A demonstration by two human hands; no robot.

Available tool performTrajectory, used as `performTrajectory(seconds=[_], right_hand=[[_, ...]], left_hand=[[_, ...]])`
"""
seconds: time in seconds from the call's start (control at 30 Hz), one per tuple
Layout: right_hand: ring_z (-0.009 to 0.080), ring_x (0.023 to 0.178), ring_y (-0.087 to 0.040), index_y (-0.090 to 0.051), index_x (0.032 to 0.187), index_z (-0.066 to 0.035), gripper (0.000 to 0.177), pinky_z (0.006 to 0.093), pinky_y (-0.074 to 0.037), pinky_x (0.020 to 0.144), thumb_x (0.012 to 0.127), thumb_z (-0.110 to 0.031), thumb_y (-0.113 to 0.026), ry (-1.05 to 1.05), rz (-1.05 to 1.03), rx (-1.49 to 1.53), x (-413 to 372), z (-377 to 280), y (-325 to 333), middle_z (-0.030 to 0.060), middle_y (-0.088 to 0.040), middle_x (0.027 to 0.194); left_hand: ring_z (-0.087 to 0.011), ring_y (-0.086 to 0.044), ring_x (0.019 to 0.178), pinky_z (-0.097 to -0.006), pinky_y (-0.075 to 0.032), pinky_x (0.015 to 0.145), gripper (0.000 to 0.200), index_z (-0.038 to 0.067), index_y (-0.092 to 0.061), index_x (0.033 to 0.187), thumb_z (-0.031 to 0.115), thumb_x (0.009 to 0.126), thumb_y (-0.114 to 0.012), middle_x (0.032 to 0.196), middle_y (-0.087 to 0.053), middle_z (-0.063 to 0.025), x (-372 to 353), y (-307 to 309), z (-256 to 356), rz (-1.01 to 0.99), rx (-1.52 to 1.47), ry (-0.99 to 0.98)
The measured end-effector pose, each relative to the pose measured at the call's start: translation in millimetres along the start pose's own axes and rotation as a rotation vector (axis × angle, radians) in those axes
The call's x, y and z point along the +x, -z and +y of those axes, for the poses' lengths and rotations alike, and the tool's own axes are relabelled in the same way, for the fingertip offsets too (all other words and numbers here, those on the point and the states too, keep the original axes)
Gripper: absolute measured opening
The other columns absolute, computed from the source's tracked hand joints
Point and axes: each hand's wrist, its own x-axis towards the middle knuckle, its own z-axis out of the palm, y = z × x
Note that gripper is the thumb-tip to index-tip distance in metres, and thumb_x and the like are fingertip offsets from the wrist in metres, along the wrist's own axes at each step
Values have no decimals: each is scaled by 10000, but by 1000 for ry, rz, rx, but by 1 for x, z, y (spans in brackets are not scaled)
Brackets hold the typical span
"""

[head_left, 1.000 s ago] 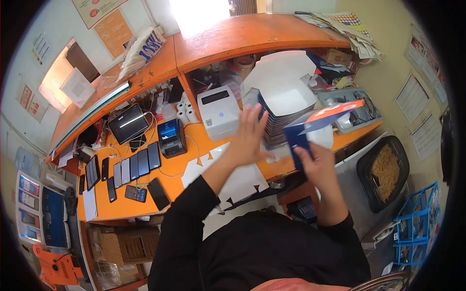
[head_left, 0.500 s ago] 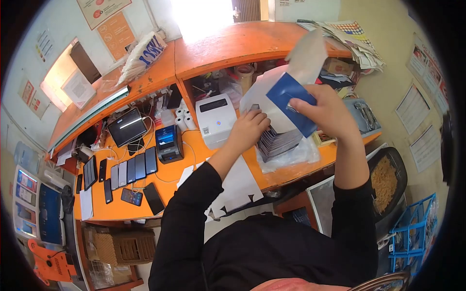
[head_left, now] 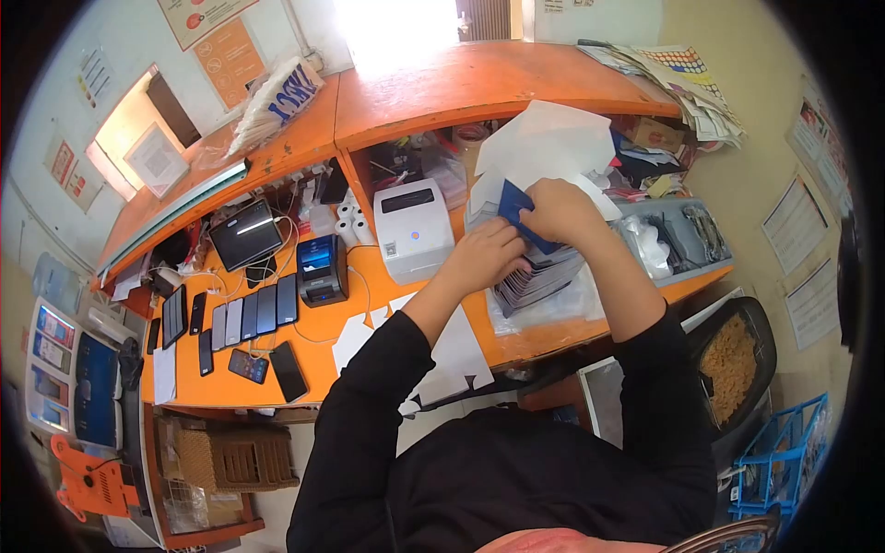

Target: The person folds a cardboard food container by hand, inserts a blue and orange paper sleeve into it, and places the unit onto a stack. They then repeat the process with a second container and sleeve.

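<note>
My right hand is closed on a flat blue packet, tilted over a stack of thin grey sheets. Fingers curled, my left hand grips the stack's upper left edge, close to the packet; its fingertips are partly hidden. Clear plastic wrapping lies under and around the stack. Large white sheets spread behind my right hand, up against the shelf.
A white label printer stands left of the stack, with a small dark printer beyond it. Several phones line the orange desk. On the right are a grey tray and a blue wire rack.
My right hand has moved left and down with the blue packet, close to my left hand. The pale sheet raised behind it now sits lower. My left hand has shifted slightly down.
</note>
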Motion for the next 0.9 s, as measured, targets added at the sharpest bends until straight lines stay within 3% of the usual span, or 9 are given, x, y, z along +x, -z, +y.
performTrajectory(seconds=[0.13,0.23,0.33,0.43,0.53,0.63,0.73,0.83,0.9], right_hand=[[380,901,-658,-694,899,-1,313,443,-525,819,780,-290,-672,12,13,-8,4,7,-13,236,-675,927],[377,885,-665,-696,889,-19,284,446,-530,807,783,-280,-663,-4,28,-43,2,1,-15,231,-681,906],[364,904,-680,-708,923,-20,233,432,-544,799,764,-167,-619,-9,-85,-66,-9,-7,0,218,-694,932],[358,879,-689,-715,888,-12,216,427,-551,780,762,-164,-628,17,-56,-71,-6,-2,-15,214,-698,904],[351,846,-697,-715,862,-10,209,419,-558,754,763,-182,-649,-15,-18,-32,-5,-9,-22,211,-700,874],[339,827,-702,-716,847,-17,201,408,-563,732,769,-193,-658,-18,35,-31,-5,-15,-36,206,-702,853],[362,725,-696,-697,749,-16,171,438,-557,644,740,-169,-621,38,124,4,-9,-16,-46,213,-685,775],[324,840,-703,-713,863,-29,195,397,-562,735,794,-196,-639,-67,7,35,-5,-22,-39,190,-707,874],[365,788,-685,-701,810,-5,349,430,-546,725,878,-312,-551,97,63,37,-6,-16,-50,219,-688,822]], left_hand=[[-234,-551,925,-379,-428,845,98,185,-714,803,275,765,-701,866,-629,-29,-3,-5,5,117,4,89],[-288,-549,893,-398,-462,784,289,67,-590,786,252,677,-783,834,-561,-68,-4,-2,12,147,-44,120],[-290,-546,898,-394,-460,777,285,65,-587,765,212,646,-800,815,-554,-66,-6,-4,11,160,-23,151],[-295,-546,906,-404,-455,796,275,68,-603,771,190,633,-808,817,-565,-64,-5,-5,15,121,-54,173],[-300,-543,899,-427,-443,856,272,69,-634,797,173,619,-813,819,-588,-55,-3,-2,27,259,-132,177],[-305,-543,907,-441,-421,916,280,70,-664,837,146,614,-814,847,-623,-43,-8,-17,21,244,-172,173],[-307,-548,908,-439,-412,936,282,71,-675,853,116,610,-811,860,-644,-37,-11,-22,19,281,-177,208],[-314,-552,895,-438,-411,932,274,75,-679,857,85,612,-801,869,-649,-41,-8,-19,22,351,-197,207],[-315,-553,900,-444,-412,930,264,74,-676,857,67,618,-788,854,-644,-45,-6,-22,23,384,-297,221]])
